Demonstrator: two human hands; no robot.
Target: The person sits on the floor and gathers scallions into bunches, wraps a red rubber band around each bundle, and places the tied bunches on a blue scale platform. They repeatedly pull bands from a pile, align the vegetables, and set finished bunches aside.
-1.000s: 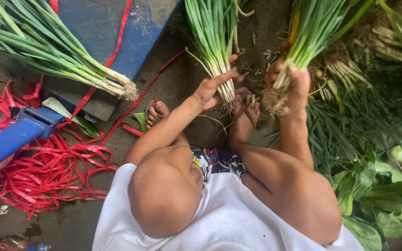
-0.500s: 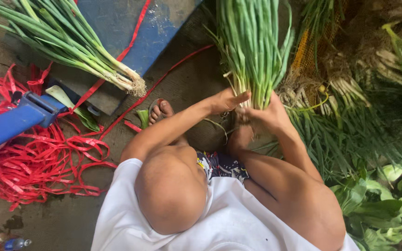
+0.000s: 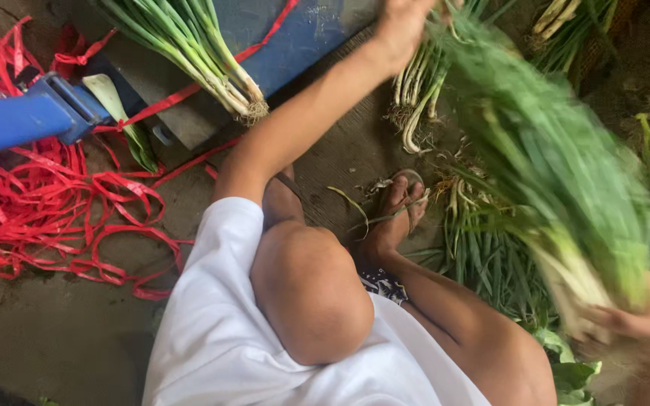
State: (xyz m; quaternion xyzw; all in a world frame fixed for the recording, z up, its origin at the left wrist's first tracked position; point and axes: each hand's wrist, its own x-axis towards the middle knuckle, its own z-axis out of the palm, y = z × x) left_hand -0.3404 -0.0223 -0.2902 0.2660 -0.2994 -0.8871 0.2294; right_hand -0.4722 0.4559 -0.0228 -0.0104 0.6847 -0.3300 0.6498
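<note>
Head view: a large bunch of green onions (image 3: 558, 173), motion-blurred, is gripped at its white root end by the right hand (image 3: 641, 327), low at right. Its leafy tips are clasped by the left hand (image 3: 400, 26) at top. Red plastic straps (image 3: 47, 210) are strewn at left.

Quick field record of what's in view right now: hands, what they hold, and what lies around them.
left hand: raised at the frame top, gripping the leaf end of the bunch
right hand: at lower right, gripping the root end
green onion bunch: blurred, held slanting between both hands
tied bunch: lying on the blue board
red straps: heaped on the floor at left
loose onions: on the ground by the foot
</note>
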